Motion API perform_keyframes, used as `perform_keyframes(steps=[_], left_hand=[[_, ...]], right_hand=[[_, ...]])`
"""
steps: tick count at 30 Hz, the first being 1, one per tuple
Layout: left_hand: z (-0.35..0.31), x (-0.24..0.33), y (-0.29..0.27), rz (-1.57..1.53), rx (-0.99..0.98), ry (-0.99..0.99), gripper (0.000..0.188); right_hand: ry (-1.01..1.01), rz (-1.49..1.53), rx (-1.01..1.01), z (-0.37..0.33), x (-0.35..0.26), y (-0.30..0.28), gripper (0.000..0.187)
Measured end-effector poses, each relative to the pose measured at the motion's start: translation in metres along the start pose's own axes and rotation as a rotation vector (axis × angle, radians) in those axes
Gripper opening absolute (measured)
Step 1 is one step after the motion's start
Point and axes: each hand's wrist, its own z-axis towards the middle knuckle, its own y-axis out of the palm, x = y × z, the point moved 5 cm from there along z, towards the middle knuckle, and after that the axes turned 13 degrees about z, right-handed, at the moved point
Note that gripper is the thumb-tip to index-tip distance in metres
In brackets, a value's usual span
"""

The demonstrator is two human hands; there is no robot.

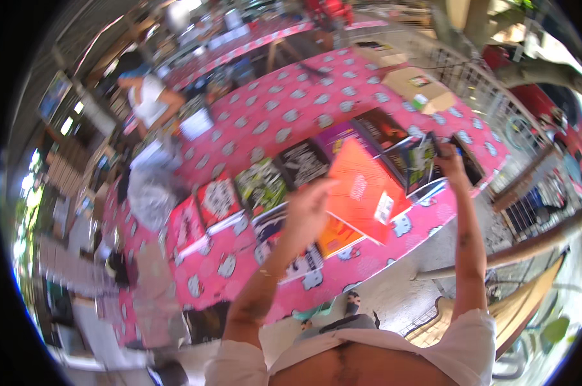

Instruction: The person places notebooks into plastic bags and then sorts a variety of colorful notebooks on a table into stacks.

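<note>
My left hand (309, 209), somewhat blurred, is closed at the left edge of an orange notebook (358, 190), which is tilted over other notebooks. At the right end of the row, my right hand (453, 166) grips the edge of a dark notebook with a green pattern (423, 161). To the left lie a pink notebook (187, 225), a red and white one (219, 199), a green one (261, 185) and a black one (302, 162). Behind the orange one are a purple notebook (342, 138) and a dark brown one (382, 127). A yellow-orange notebook (338, 237) shows beneath it.
A pink patterned cloth (272, 119) covers the table. Clear plastic wrapping (153, 193) lies at the left, and a cardboard box (419, 89) stands at the far right. Another person (151, 103) is beyond the table's left side. A wire fence (497, 96) runs along the right.
</note>
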Motion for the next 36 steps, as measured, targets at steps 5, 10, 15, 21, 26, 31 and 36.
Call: perform_keyframes(steps=[5,10,15,21,26,31,36], left_hand=[[-0.104,0.009,-0.205,-0.191,0.147,-0.131,0.03],[-0.181,0.002,-0.321,0.144,0.284,-0.23,0.025],[-0.214,-0.146,-0.301,0.775,-0.355,-0.545,0.036],[-0.259,-0.254,-0.232,0.703,-0.037,-0.572,0.047],[-0.233,-0.186,-0.092,0.578,0.345,-0.417,0.045],[-0.257,-0.208,-0.07,0.311,0.061,-0.59,0.04],[-0.295,-0.164,-0.253,0.401,0.586,-0.481,0.023]], right_hand=[[-0.105,0.462,-0.236,-0.123,-0.122,0.136,0.073],[0.266,0.701,-0.659,-0.271,-0.096,0.363,0.079],[-0.11,-0.09,-0.724,-0.383,-0.064,0.523,0.074],[-0.419,-0.432,-0.576,-0.378,-0.082,0.516,0.051],[-0.402,-0.977,-0.401,-0.269,-0.052,0.347,0.063],[-0.636,-0.871,-0.443,-0.247,-0.054,0.284,0.038],[-0.204,-0.528,-0.365,-0.253,-0.111,0.279,0.028]])
